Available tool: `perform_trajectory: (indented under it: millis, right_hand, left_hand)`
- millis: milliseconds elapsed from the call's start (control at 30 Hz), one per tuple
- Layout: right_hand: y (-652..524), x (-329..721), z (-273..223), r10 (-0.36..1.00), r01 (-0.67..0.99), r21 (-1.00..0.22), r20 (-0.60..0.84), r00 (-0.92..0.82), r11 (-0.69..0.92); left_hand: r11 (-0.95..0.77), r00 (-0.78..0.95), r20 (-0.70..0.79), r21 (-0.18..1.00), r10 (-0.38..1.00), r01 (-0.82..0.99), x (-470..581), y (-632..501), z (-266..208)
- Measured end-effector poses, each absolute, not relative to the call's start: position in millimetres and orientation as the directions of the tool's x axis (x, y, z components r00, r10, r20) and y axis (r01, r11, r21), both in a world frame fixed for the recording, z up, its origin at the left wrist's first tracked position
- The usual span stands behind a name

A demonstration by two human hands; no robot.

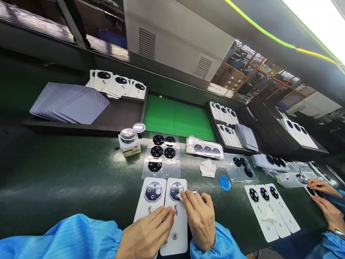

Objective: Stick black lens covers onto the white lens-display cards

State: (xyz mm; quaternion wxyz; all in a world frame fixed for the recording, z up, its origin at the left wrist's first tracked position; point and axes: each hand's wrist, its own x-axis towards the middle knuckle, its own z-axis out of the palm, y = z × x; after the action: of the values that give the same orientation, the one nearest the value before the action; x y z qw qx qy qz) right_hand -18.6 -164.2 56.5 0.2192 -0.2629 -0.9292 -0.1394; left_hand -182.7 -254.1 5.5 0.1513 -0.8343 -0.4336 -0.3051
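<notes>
Side by side in front of me lie two white panels, a left panel [142,207] and a right panel [179,244]. Each bears a dark octagonal window with round holes near its top and black lettering below. My left hand [147,233] rests flat across both panels with its fingers stretched out. A small white wiping cloth [178,196] is pinched in my right hand [199,217], pressed against the octagonal window [174,190] of the right panel. My fingers hide part of the cloth and that window's right edge.
Behind the panels lies a clear sheet [174,171] with several black octagons. A metal-topped dispenser [129,138], folded white cloth [208,168], blue disc [224,182] and wrapped panel pack [205,147] stand around it. Trays [124,111] hold more panels. A co-worker's hands [327,201] are at the right.
</notes>
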Motion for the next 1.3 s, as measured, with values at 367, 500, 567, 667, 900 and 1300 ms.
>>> perform_trajectory:
  millis: [367, 500, 567, 667, 900, 1300]
  right_hand:
    - [-164.7, -17.1, 55.6, 0.432, 0.552, 0.123, 0.492, -0.756, 0.825]
    - [-165.7, -17.4, 56.4, 0.440, 0.556, 0.124, 0.482, -0.757, 0.822]
    - [-165.6, -17.6, 56.9, 0.441, 0.557, 0.121, 0.484, -0.755, 0.822]
    - [-164.8, -17.7, 57.2, 0.441, 0.555, 0.115, 0.486, -0.755, 0.824]
    - [-166.3, -18.1, 56.0, 0.452, 0.561, 0.108, 0.479, -0.753, 0.821]
    - [-156.7, -25.1, 69.3, 0.510, 0.613, 0.003, 0.551, -0.660, 0.790]
  left_hand:
    - [-0.585, 0.422, 0.653, 0.039, 0.629, 0.810, -180.9, -253.4, 6.8]
    - [-0.578, 0.426, 0.642, 0.033, 0.638, 0.815, -181.4, -254.0, 7.5]
    - [-0.579, 0.428, 0.642, 0.030, 0.636, 0.815, -181.7, -254.1, 8.6]
    - [-0.579, 0.422, 0.648, 0.035, 0.634, 0.815, -182.5, -253.9, 10.7]
    - [-0.581, 0.419, 0.649, 0.043, 0.635, 0.813, -181.6, -253.6, 6.9]
    - [-0.591, 0.449, 0.630, 0.020, 0.634, 0.806, -183.9, -253.8, 6.6]
